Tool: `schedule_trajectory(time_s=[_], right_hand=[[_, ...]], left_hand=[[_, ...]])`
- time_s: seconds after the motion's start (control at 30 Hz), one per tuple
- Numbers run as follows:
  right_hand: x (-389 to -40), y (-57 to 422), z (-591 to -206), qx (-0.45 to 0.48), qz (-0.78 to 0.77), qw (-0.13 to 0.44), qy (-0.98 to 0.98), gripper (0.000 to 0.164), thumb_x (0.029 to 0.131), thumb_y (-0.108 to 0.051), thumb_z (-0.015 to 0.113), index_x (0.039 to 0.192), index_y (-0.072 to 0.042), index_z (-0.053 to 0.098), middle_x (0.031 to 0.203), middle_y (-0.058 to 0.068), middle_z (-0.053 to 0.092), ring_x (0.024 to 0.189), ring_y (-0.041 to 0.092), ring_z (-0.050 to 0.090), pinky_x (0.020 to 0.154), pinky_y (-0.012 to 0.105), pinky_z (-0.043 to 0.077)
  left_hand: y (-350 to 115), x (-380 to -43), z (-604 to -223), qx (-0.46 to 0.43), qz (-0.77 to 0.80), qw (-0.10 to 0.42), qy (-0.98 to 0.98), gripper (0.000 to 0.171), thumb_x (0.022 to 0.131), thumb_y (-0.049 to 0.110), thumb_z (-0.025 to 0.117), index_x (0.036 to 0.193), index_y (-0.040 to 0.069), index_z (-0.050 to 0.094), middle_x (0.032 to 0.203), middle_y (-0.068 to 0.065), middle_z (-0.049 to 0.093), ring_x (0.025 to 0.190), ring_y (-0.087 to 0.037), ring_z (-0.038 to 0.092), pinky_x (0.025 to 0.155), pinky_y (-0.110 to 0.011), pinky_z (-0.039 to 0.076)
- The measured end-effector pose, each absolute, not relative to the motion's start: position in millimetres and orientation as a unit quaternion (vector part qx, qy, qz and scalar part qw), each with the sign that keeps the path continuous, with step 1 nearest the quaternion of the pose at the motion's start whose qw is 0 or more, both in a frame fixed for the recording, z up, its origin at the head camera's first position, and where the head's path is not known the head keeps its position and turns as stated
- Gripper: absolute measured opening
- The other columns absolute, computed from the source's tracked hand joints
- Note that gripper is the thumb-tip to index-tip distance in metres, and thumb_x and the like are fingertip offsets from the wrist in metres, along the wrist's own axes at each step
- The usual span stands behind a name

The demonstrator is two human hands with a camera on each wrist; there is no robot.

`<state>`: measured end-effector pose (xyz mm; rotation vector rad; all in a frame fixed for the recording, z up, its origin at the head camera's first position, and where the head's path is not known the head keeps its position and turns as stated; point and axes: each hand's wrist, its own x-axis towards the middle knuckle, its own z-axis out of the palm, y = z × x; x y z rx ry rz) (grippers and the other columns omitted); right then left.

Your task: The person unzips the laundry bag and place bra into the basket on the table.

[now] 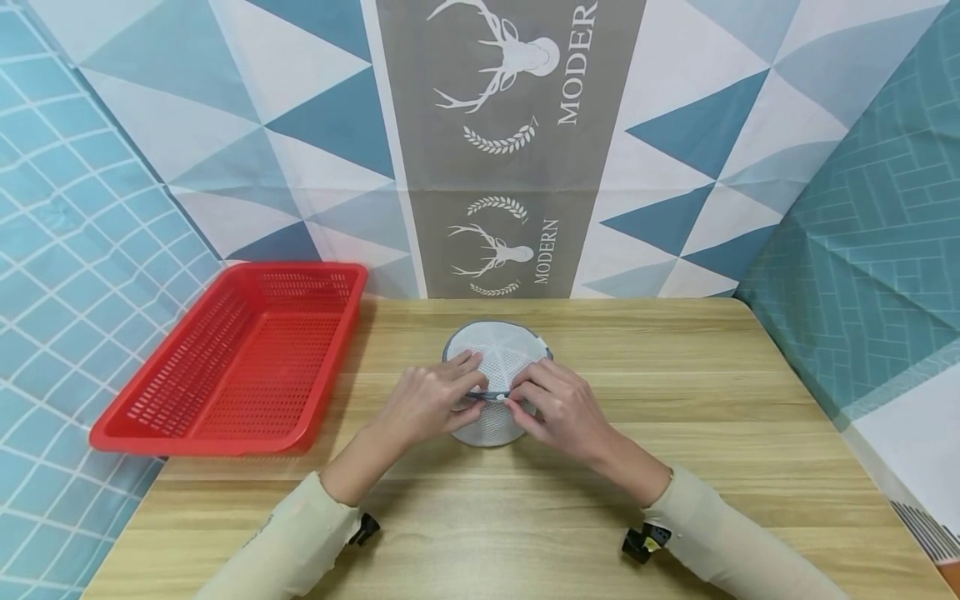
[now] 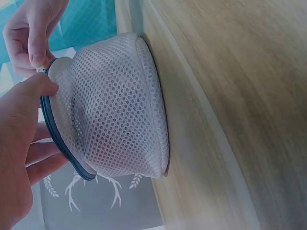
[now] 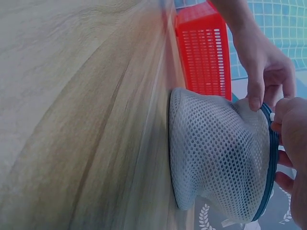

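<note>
A round white mesh laundry bag (image 1: 491, 429) with a dark blue zipper band (image 2: 60, 139) stands upright on the table between both hands. My left hand (image 1: 427, 400) pinches the bag's edge beside the zipper, its thumb on the near side and other fingers over the top. The thumb and fingertips of my right hand (image 1: 558, 408) pinch the zipper at its small white pull (image 1: 501, 398), close to the left fingertips. In the right wrist view, the mesh side (image 3: 216, 143) bulges and creases below the band. What lies inside the bag is hidden.
To the left, a red plastic basket (image 1: 330, 392) with slotted walls sits at the table's edge. The wood-grain table (image 1: 712, 417) reaches back to a patterned cloth backdrop (image 1: 510, 167). Blue tile-print cloth (image 1: 67, 250) hangs on the left side, teal cloth (image 1: 885, 242) on the right.
</note>
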<state>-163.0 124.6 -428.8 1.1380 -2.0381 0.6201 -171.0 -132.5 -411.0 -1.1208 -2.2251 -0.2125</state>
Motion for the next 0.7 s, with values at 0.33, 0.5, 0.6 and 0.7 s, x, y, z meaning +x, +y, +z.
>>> schedule_trajectory(time_s=[0.33,0.5,0.6,0.7], right_hand=[[-161.3,123.1,-428.1,0.441,0.239,0.348,-0.792,0.014,0.083,-0.006,0.091,0.087,-0.011,0.079,0.095,-0.001,0.076,0.083,0.014,0.066,0.069,0.027,0.054],[-160.2,123.5,-427.6,0.44,0.234,0.343,-0.797,0.013,0.085,-0.007,0.091,0.087,-0.012,0.079,0.097,-0.001,0.077,0.084,0.014,0.066,0.07,0.027,0.055],[-160.5,123.8,-428.4,0.439,0.232,0.342,-0.798,0.013,0.085,-0.008,0.091,0.088,-0.012,0.079,0.097,-0.001,0.077,0.084,0.014,0.066,0.07,0.027,0.055],[-161.2,124.0,-429.6,0.44,0.231,0.343,-0.797,0.013,0.085,-0.008,0.091,0.088,-0.012,0.079,0.097,0.0,0.077,0.084,0.014,0.066,0.07,0.027,0.055]], left_hand=[[-130.0,-170.5,-412.6,-0.437,-0.077,0.29,-0.848,0.025,0.085,0.02,0.095,0.098,0.017,0.074,0.133,-0.018,0.083,0.119,-0.035,0.085,0.052,-0.035,0.061],[-129.9,-169.1,-412.0,-0.436,-0.076,0.279,-0.852,0.026,0.085,0.018,0.093,0.096,0.016,0.069,0.135,-0.019,0.082,0.122,-0.035,0.084,0.054,-0.037,0.063],[-130.1,-168.5,-411.9,-0.437,-0.075,0.277,-0.852,0.027,0.085,0.017,0.093,0.095,0.016,0.068,0.135,-0.019,0.082,0.122,-0.034,0.084,0.057,-0.037,0.065],[-130.3,-168.2,-412.0,-0.439,-0.074,0.276,-0.852,0.027,0.085,0.016,0.092,0.095,0.016,0.067,0.135,-0.02,0.082,0.122,-0.034,0.084,0.058,-0.036,0.066]])
